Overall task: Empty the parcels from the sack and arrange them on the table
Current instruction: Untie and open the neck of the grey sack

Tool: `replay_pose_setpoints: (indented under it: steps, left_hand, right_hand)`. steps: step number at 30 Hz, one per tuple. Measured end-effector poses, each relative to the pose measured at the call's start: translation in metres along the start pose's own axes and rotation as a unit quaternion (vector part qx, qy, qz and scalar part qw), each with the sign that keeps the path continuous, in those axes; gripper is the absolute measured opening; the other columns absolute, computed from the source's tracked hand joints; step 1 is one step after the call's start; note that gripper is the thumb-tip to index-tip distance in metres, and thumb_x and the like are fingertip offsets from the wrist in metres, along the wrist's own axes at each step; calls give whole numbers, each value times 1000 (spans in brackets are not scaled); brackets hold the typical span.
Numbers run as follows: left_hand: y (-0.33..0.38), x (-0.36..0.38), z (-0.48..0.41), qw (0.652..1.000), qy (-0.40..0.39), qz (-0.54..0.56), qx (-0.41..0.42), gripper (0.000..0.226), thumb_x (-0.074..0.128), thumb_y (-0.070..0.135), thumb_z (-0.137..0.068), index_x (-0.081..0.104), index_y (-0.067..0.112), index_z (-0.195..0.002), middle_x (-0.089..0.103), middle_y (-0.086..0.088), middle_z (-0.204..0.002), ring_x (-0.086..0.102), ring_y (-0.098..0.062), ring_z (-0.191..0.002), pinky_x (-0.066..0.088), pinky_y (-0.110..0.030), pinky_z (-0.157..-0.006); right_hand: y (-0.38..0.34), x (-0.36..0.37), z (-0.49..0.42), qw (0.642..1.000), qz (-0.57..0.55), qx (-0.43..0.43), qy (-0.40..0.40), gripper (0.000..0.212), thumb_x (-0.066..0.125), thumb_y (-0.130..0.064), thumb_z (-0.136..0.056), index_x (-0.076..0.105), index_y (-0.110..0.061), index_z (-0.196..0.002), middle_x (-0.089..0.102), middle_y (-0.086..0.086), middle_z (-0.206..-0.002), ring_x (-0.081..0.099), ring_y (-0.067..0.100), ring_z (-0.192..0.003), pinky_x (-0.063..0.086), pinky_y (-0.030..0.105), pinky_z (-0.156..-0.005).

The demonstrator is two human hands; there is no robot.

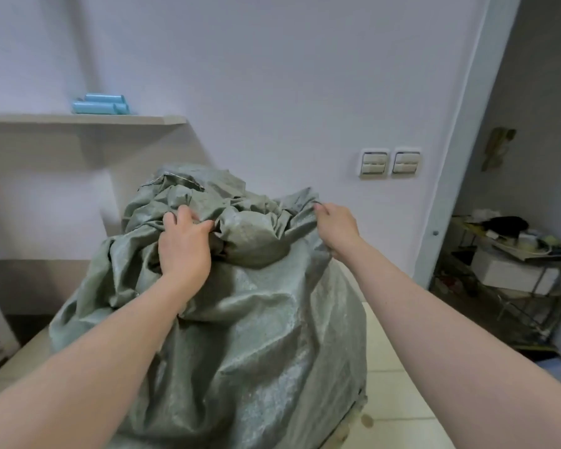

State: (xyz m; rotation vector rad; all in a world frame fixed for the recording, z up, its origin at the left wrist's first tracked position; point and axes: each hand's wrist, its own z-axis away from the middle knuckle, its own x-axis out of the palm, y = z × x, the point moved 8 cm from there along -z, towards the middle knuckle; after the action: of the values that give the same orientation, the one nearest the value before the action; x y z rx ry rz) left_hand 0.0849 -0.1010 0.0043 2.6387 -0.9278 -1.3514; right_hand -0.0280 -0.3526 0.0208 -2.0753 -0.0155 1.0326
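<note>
Grey-green woven sack (256, 335) bulging, mouth crumpled; left hand (183, 246), right hand (337, 226) apparently gripping folds.

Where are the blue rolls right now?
Head view, upper left: the blue rolls lie on the wall shelf, above and left of the green sack.

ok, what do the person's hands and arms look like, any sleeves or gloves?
No gloves: left hand and right hand are bare, no rings, watch or wristband visible. Both the left forearm and right forearm are bare to the frame edge; no sleeve in view.
</note>
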Motion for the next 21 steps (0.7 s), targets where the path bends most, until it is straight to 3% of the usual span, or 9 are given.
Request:
replay_pose_setpoints:
  steps: [3,6,9,11,14,16,18,19,21]
  left_hand:
    - [-21,-10,-15,996,46,69,-30,27,46,14,-90,62,18,-112,40,2,-113,23,-10,-87,30,-28,-62]
    - [-30,-20,-24,987,69,140,-47,36,37,19,-84,61,20,-111,37,9,-107,18,-1,-80,23,-27,-62]
    - [-32,-21,-22,984,59,161,-41,35,37,17,-86,61,17,-111,35,9,-107,18,0,-81,24,-25,-69]
    - [-32,-18,-15,989,51,135,-26,32,42,8,-88,61,15,-113,37,4,-110,24,-7,-89,29,-26,-73]
    - [-30,-15,-6,992,29,113,-42,34,48,-3,-86,62,13,-113,41,-6,-117,36,-23,-109,32,-28,-80]
    - [-19,-17,-4,986,4,151,-66,39,50,-4,-83,63,15,-114,41,-7,-119,36,-26,-113,33,-28,-83]
    - [8,-21,-4,980,-34,195,-31,46,54,0,-80,62,20,-121,40,-6,-123,35,-27,-117,35,-29,-91]
    - [24,-23,-2,975,-65,214,0,49,57,4,-81,60,22,-127,39,-6,-125,35,-26,-119,33,-29,-97]
    - [52,-24,8,963,-154,210,67,54,62,22,-84,52,27,-137,34,-6,-132,31,-28,-125,27,-30,-107]
  right_hand:
    - [-13,-2,7,997,-74,-11,22,39,34,-29,-105,62,-2,-102,62,18,-104,57,31,-101,34,30,-74]
    - [-14,12,15,993,-118,0,-2,42,34,-30,-105,61,2,-107,62,18,-108,53,24,-95,37,31,-79]
    - [-16,44,37,970,-200,18,-137,56,37,-51,-100,48,-11,-137,49,-3,-135,43,12,-115,32,28,-99]
    - [-17,63,53,939,-244,18,-242,94,46,-76,-81,21,-21,-153,26,-14,-153,27,8,-137,21,31,-112]
    - [-30,70,78,912,-199,-39,-357,127,65,-74,-67,-13,-24,-154,-4,-6,-162,7,13,-148,11,37,-118]
    - [-37,74,95,917,-42,-70,-391,132,77,-61,-67,-14,-20,-154,6,-1,-161,14,15,-146,18,28,-115]
    - [-35,82,100,921,140,-77,-355,91,76,-42,-78,27,-5,-146,40,7,-142,42,20,-130,34,22,-98]
    - [-34,89,99,922,183,-76,-333,56,72,-32,-83,50,-1,-123,55,11,-127,56,24,-114,43,23,-85]
    - [-25,96,100,938,143,-19,-315,15,61,-16,-90,57,-2,-85,67,18,-92,69,26,-76,52,28,-59]
